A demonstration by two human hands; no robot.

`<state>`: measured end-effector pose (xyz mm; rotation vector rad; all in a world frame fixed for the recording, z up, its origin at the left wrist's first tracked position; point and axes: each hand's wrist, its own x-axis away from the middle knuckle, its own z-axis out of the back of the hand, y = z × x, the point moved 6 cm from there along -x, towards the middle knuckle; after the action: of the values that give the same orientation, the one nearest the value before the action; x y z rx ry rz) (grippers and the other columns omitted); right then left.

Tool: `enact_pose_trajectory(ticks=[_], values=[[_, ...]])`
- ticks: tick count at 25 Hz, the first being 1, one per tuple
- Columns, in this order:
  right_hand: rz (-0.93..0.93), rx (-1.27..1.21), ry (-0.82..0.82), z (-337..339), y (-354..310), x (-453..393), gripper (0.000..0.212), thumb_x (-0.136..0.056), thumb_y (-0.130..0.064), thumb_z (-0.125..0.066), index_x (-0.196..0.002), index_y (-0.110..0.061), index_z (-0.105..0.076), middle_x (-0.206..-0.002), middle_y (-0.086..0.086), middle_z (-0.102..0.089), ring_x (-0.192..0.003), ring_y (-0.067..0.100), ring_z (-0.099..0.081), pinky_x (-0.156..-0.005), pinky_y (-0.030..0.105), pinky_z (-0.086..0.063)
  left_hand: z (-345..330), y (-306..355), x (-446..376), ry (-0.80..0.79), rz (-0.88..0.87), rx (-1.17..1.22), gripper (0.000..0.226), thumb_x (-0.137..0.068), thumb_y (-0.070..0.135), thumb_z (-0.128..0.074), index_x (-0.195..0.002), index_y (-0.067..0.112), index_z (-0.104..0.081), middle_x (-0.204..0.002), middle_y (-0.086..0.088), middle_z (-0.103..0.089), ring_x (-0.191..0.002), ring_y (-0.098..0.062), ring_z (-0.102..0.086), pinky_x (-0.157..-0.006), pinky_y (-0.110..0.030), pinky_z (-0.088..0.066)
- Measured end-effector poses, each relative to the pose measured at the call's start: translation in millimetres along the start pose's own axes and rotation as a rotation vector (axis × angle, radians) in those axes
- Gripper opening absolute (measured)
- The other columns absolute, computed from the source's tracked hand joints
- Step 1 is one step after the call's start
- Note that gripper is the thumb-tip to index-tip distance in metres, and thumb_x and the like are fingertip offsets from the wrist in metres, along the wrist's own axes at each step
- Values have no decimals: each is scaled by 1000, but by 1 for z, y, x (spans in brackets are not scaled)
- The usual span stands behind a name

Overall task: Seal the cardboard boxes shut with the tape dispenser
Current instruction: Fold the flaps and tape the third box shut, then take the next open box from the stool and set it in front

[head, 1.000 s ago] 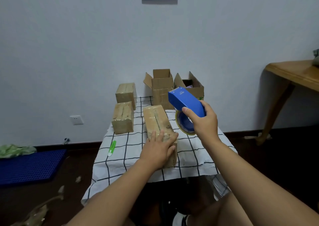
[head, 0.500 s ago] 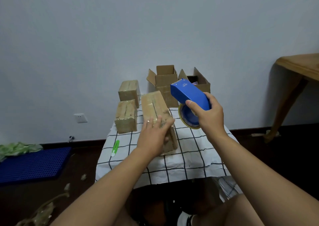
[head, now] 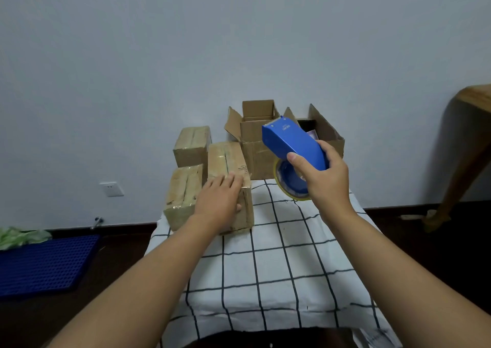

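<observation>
The taped box (head: 230,172) is being pressed by the left hand (head: 217,203), fingers flat, beside two sealed boxes (head: 183,193) on the checked cloth (head: 279,262); the blue tape dispenser (head: 295,148) is being gripped by the right hand (head: 328,177) above it, before two open boxes (head: 256,135)

Plain home room: white wall (head: 239,42), wall socket (head: 111,189), wooden side table (head: 475,97) (partly cropped).

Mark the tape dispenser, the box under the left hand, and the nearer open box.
tape dispenser (head: 293,145), head view, blue body.
box under the left hand (head: 225,159), head view, taped top.
nearer open box (head: 256,159), head view, front wall.
</observation>
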<state>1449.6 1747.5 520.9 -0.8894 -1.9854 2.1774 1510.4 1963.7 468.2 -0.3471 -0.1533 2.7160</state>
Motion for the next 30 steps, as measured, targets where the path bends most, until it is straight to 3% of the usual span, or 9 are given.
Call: enact_pose_trajectory(ticks=[3,5,9,15,19,23,27,30], values=[[-3,-16,-19,-18,16,-21,31,-77,-38,-84,-94,-44,-58,-96,-28,-60,-94,-1,-59,-80,25,-53,-10,-19,-34,36,17,-42,70,-93,40,-57,-149,21,-21,-157,-1,-26,-138,-27,-27,-110,-38,-24],[-5,-29,-18,-31,28,-37,29,-76,-38,-84,-92,-43,-60,-95,-25,-62,-92,1,-60,-80,27,-53,-23,-31,-54,23,36,-56,69,-92,40,-58,-148,22,-22,-156,0,-28,-134,-27,-30,-108,-38,-27],[9,-22,-15,-57,46,-63,34,-77,-42,-83,-104,-33,-64,-103,-11,-64,-96,11,-63,-81,37,-57,-50,-48,-87,14,50,-79,71,-92,38,-58,-150,22,-19,-157,2,-25,-134,-26,-30,-107,-37,-28],[16,-23,-1,-86,67,-84,43,-76,-46,-82,-112,-33,-61,-110,-12,-61,-103,11,-61,-86,39,-57,-72,-70,-136,57,76,-74,66,-96,34,-53,-152,23,-20,-157,3,-27,-138,-23,-31,-105,-37,-32],[16,4,8,-92,76,-87,59,-68,-58,-78,-118,-32,-60,-115,-9,-61,-105,12,-61,-87,41,-57,-85,-82,-154,100,107,-61,63,-95,29,-53,-150,23,-25,-154,1,-33,-135,-23,-37,-104,-36,-33],[12,37,9,-88,74,-88,63,-66,-61,-77,-120,-33,-60,-116,-9,-60,-106,11,-61,-89,43,-56,-84,-79,-150,76,178,24,70,-90,25,-55,-151,19,-21,-157,-2,-28,-141,-21,-29,-111,-37,-25],[70,19,19,-70,46,-91,46,-73,-51,-79,-112,-37,-61,-111,-12,-62,-102,8,-61,-83,34,-56,-44,-51,-152,213,139,129,79,-88,37,-57,-153,19,-16,-158,-7,-21,-144,-27,-22,-117,-45,-22],[100,11,61,-48,26,-101,50,-76,-48,-80,-117,-29,-61,-111,-11,-63,-100,7,-61,-76,19,-51,-7,-27,-173,310,70,114,81,-88,42,-60,-154,23,-17,-161,-6,-13,-147,-28,-13,-119,-46,-15]])
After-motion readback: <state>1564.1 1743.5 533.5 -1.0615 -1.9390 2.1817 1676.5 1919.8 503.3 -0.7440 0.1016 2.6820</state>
